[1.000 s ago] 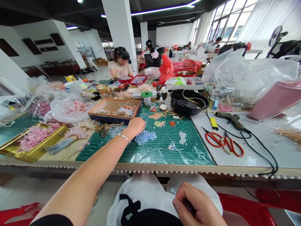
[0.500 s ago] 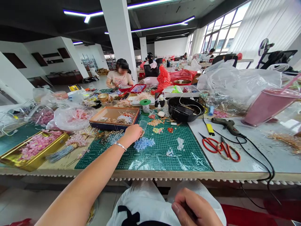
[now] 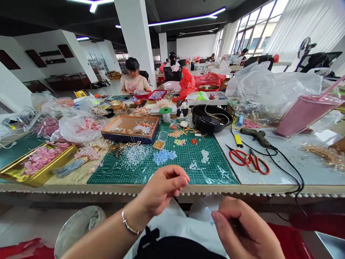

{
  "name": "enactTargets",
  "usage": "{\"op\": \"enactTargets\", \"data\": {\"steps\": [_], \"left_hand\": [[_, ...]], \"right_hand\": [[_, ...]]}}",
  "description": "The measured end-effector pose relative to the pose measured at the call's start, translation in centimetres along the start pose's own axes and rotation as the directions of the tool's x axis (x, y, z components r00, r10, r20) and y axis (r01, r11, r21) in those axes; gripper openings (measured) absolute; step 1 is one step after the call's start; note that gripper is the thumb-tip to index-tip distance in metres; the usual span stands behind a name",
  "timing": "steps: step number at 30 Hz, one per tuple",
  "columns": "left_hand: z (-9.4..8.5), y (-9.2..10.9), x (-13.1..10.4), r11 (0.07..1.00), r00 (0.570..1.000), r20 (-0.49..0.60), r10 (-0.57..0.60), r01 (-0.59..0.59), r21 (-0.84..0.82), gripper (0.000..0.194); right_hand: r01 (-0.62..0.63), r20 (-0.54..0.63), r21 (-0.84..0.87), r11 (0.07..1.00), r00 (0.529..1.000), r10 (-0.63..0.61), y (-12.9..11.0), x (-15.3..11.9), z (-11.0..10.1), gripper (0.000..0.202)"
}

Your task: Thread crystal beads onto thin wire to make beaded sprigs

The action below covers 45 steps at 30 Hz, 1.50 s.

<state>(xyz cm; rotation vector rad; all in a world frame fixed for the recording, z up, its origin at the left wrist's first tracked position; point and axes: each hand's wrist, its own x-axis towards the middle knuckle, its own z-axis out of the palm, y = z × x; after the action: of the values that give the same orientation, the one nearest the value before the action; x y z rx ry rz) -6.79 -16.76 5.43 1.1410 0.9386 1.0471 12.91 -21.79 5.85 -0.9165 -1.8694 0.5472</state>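
My left hand (image 3: 165, 189) is in the air before the table's front edge, thumb and fingertips pinched together; whatever they hold is too small to make out. Lower right, over my lap, my right hand (image 3: 242, 226) is closed on a thin wire (image 3: 204, 202), with something pale blue, blurred, near it. On the green cutting mat (image 3: 105, 175) beyond lie blue flower pieces (image 3: 164, 157), clear beads (image 3: 134, 155) and a small box of gold beads (image 3: 159, 144). Small clear pieces (image 3: 205, 156) lie in a little pile to the right.
Red-handled pliers (image 3: 238, 157), a glue gun (image 3: 256, 136) and its cable lie at right, near a pink drink cup (image 3: 307, 115). A black bowl (image 3: 211, 118) and an open box (image 3: 129, 129) stand behind. A gold tray (image 3: 35, 176) sits left. Across the table sits a co-worker (image 3: 134, 81).
My left hand has come back from the gold bead box toward my body, fingers pinched. My right hand has risen slightly and turned, and the thin wire now shows at its fingertips.
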Motion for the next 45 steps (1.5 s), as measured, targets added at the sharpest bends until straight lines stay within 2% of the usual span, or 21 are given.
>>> {"op": "enactTargets", "data": {"steps": [2,5,11,19,39,45], "left_hand": [[1.4,-0.1,-1.7,0.94,0.993,0.091,-0.075,0.101,-0.326,0.019],[2.1,0.0,-2.9,0.877,0.981,0.147,-0.129,0.182,-0.445,0.013],[2.2,-0.3,-3.4,0.856,0.971,0.192,-0.14,0.216,-0.469,0.007],[2.7,-0.6,-3.7,0.85,0.96,0.246,-0.135,0.239,-0.469,0.005],[3.0,-0.1,-4.4,0.859,0.96,0.23,-0.159,0.249,-0.447,0.01],[3.0,-0.1,-4.7,0.859,0.963,0.211,-0.166,0.247,-0.449,0.012]], "right_hand": [[0.037,-0.007,-0.005,0.999,0.999,-0.037,-0.6,0.3,0.0,0.018],[0.061,0.002,-0.007,0.998,0.998,-0.061,-1.3,0.7,0.6,0.021],[0.093,0.014,-0.023,0.995,0.996,-0.093,-2.2,0.9,0.6,0.021],[0.115,-0.01,-0.009,0.993,0.993,-0.115,-2.1,0.4,0.6,0.023],[0.095,-0.007,-0.035,0.995,0.995,-0.096,-2.7,0.1,0.5,0.023],[0.135,-0.002,-0.039,0.99,0.991,-0.135,-2.9,0.1,0.6,0.023]]}}
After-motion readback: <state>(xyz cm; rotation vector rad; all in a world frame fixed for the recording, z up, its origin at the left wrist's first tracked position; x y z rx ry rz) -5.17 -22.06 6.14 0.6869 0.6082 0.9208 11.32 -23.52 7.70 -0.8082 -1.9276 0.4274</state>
